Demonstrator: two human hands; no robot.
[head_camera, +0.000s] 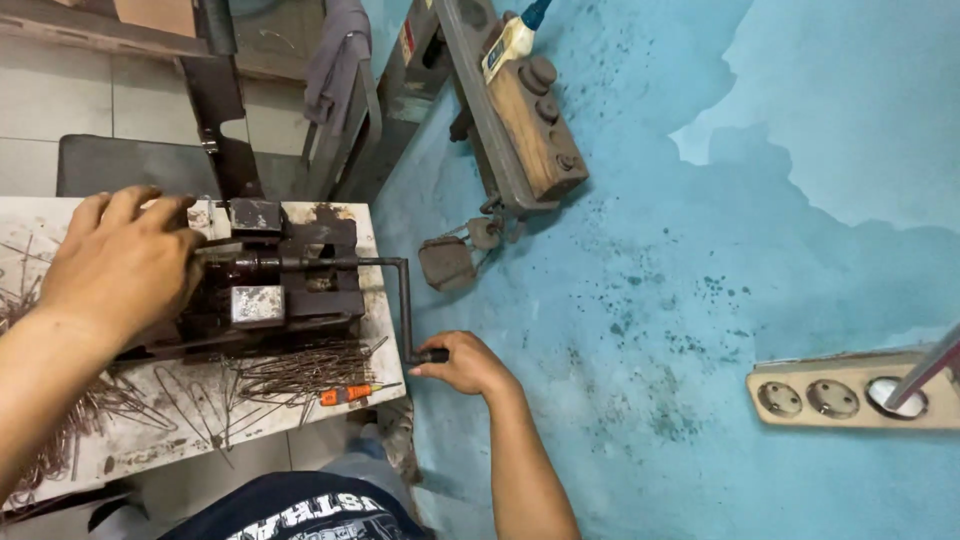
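A dark, rusty hand-cranked bending machine (285, 280) sits on a worn white table (180, 440). My left hand (125, 260) rests on the machine's left end, fingers curled over it. From the machine's right side a bent metal crank (400, 300) sticks out past the table edge. My right hand (462, 365) is closed around the crank's dark handle at its lower end. Several thin bent wires (300, 370) lie piled in front of the machine.
An orange-handled screwdriver (348, 394) lies by the wires. More wire lies heaped at the table's left (60, 430). A blue wall (700, 250) on the right carries a wooden block with knobs (535, 110) and a socket strip (850, 395).
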